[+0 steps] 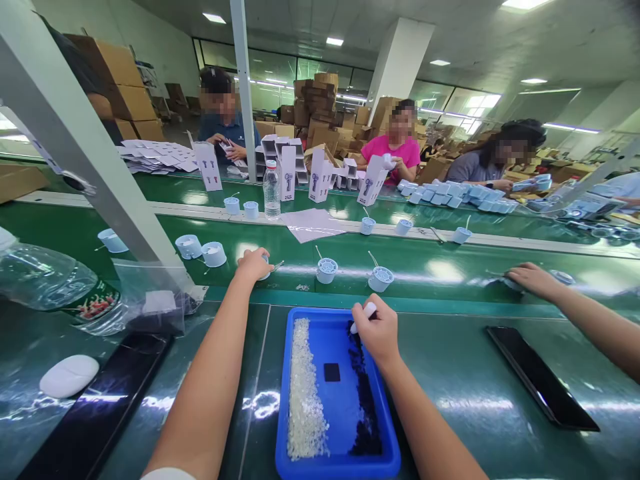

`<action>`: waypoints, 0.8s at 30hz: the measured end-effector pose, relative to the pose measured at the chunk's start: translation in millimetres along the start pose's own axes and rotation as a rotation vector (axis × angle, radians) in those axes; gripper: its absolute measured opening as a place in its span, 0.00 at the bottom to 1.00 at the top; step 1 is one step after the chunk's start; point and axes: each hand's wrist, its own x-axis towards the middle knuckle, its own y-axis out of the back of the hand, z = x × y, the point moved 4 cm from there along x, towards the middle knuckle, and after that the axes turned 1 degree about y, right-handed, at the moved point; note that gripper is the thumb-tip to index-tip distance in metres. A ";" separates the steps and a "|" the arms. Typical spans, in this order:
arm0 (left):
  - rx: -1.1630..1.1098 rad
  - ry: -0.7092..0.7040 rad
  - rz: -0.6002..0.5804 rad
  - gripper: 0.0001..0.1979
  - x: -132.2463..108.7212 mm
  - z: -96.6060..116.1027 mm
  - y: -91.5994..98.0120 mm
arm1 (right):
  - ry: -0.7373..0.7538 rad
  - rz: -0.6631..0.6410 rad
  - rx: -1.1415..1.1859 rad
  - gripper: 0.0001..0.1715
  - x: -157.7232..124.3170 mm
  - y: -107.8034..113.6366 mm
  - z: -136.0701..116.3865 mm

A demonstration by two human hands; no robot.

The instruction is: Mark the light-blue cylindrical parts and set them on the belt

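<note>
Over the green conveyor belt (440,263), your right hand (377,331) hovered above a blue plastic tray (336,469), its fingers (373,327) closed in a tight pinch on one small white piece (369,312), whose rounded tip showed. Your left hand (255,265) sat on the belt, curled down over a small white round cup (265,276) with a thin metal pin (278,265) beside it; you could not tell from this view whether it gripped the cup. Ten more white cups (326,270) stood on the belt, five near your hands and five farther off. Inside the tray lay one strip of clear granules (303,393), one strip of dark granules (365,400) and one black square (331,372) between them. At right, a co-worker's hand (535,280) rested on the belt, and one water bottle (273,190) stood beyond the cups.
</note>
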 end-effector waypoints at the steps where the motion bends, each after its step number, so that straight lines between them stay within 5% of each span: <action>1: -0.003 -0.005 -0.001 0.23 -0.6 0.7 -0.1 | -0.005 -0.004 0.006 0.19 -0.1 -0.4 0.1; 17: 0.009 -0.080 -0.025 0.24 -7.2 10.4 -6.4 | 0.035 -0.025 0.028 0.19 -2.8 -3.6 1.2; 24: -0.052 -0.129 0.020 0.24 -6.5 10.4 -11.8 | 0.221 -0.313 0.114 0.18 -9.8 -18.4 -15.6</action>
